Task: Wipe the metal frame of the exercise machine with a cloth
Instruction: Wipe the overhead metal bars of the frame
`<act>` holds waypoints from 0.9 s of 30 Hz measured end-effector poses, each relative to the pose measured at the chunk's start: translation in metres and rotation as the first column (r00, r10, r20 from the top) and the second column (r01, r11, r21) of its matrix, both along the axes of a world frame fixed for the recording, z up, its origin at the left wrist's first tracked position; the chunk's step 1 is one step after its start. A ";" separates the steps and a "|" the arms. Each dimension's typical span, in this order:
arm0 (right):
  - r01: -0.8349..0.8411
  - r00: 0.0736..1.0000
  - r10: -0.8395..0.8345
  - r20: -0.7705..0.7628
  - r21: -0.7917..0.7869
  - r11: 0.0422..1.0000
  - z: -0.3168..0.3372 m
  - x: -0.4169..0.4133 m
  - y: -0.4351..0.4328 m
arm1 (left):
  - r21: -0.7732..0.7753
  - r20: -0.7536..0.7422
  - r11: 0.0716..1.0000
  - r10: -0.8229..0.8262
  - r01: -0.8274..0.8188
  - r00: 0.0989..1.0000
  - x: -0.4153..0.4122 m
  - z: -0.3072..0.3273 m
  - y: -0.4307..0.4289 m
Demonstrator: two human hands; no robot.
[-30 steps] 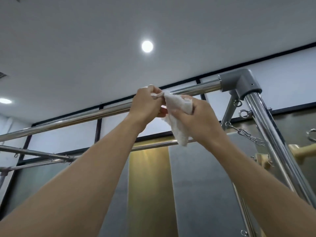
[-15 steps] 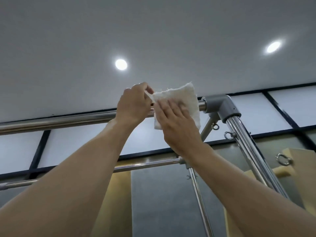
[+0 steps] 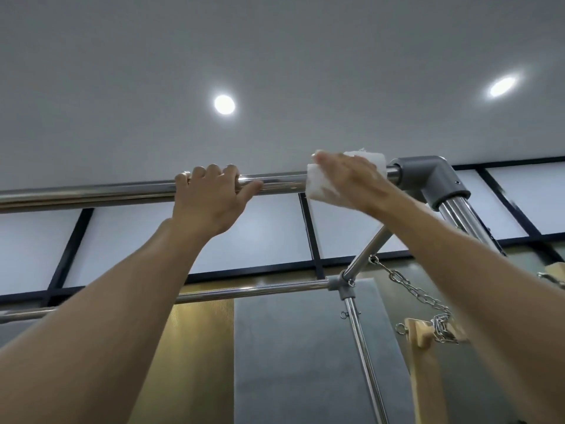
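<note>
cloth [image 3: 316, 186] is white and folded, draped over the top bar [image 3: 122, 191] of the metal frame, just beside the grey corner joint [image 3: 428, 179] at the right end. my right hand [image 3: 351, 182] lies over the cloth and presses it against the bar, fingers looking fairly straight and laid together, though the hand is blurred. my left hand [image 3: 211, 194] is apart from it, further left on the same bar, fingers curled over the top and thumb underneath, gripping the bare metal. from the corner joint a shiny post [image 3: 461, 215] runs down to the right. lower down a second bar [image 3: 260, 290] meets a thinner upright, and a chain [image 3: 409, 289] hangs towards a wooden piece [image 3: 419, 332]. two round ceiling lights [image 3: 224, 104] glow above.
</note>
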State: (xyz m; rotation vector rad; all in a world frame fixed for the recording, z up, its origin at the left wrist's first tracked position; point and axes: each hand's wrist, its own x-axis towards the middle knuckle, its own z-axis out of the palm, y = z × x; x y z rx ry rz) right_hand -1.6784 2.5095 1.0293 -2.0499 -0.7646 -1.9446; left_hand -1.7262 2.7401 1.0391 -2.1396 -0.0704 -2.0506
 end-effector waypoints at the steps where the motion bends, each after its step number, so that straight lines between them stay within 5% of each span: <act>1: -0.012 1.000 0.012 0.004 0.039 0.999 0.002 0.003 -0.009 | -0.001 0.003 1.000 0.000 0.000 1.000 0.001 0.000 0.000; 8: 0.145 0.971 -0.192 0.144 0.283 0.948 0.002 0.033 0.000 | 0.003 0.035 1.000 0.022 -0.022 0.999 0.009 -0.002 0.000; 13: 0.025 0.977 -0.058 0.205 0.160 0.987 0.002 0.030 0.032 | 0.000 0.043 1.000 0.013 -0.013 0.999 0.007 -0.002 0.001; 18: 0.041 0.865 -0.087 0.495 0.102 0.994 -0.011 0.068 -0.013 | -0.004 0.013 1.000 -0.005 0.005 1.000 0.002 -0.001 0.002; 24: 0.076 0.931 -0.185 0.315 0.327 0.942 0.007 0.046 0.003 | -0.020 0.001 1.000 -0.024 0.024 1.000 0.002 -0.002 0.000; 27: 0.043 0.971 -0.109 0.215 0.292 0.955 0.012 0.025 0.047 | -0.022 0.004 1.000 -0.009 0.009 1.000 0.002 -0.003 -0.001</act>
